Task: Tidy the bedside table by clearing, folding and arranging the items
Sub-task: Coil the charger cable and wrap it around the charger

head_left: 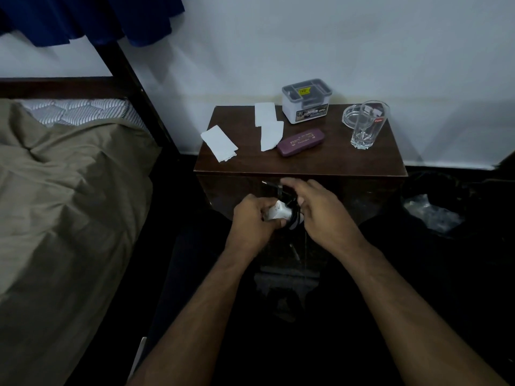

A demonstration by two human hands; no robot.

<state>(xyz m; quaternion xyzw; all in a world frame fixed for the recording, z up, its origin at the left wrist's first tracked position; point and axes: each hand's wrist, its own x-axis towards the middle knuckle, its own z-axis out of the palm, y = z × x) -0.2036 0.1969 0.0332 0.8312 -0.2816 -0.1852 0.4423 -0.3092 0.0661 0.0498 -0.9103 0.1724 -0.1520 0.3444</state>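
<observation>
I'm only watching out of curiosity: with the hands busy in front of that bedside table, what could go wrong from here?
The tall glass stands near the table's right edge, close against the glass ashtray; a careless reach might topple it. The folded tissue overhangs the left edge and could slide off. The left hand grips a white charger while the right hand handles its dark cable; a loose loop may unwind.

box [306, 103] behind case [301, 142], glass [367, 125] right, bed [69, 176] left of table [334, 160]

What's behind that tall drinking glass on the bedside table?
A clear glass ashtray sits just behind the tall glass, partly seen through it. Its right side is covered by the glass; beyond is the white wall.
</observation>
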